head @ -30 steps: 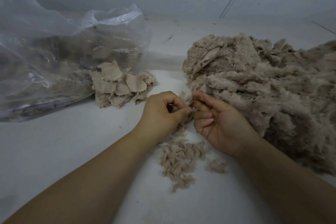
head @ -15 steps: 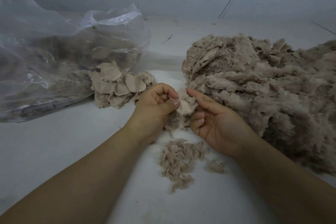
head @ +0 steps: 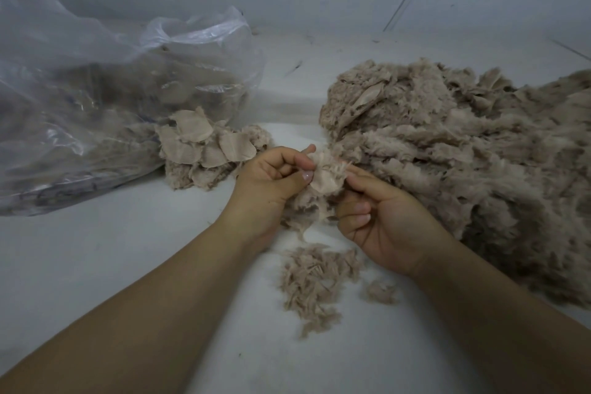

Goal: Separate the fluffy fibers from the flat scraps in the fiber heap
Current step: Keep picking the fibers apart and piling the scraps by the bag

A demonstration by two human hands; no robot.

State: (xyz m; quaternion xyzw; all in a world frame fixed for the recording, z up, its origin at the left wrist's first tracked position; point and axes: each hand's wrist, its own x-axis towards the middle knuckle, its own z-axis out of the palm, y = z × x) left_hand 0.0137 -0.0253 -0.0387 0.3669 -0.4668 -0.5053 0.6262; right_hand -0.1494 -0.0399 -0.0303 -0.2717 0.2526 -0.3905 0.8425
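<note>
A big beige fiber heap fills the right side of the white surface. My left hand pinches a flat scrap with fluff clinging to it between thumb and fingers. My right hand grips the same piece from the right, fingers curled, beside the heap's left edge. Below both hands lies a small patch of pulled fluffy fibers. A stack of flat scraps sits to the left of my left hand.
A large clear plastic bag holding more beige material lies at the left, behind the scrap stack. A small tuft lies right of the pulled fibers. A grey wall rises behind the white surface.
Both hands have lifted slightly from the surface and turned the pinched piece so that its flat scrap side shows. The piles and the bag have not moved.
</note>
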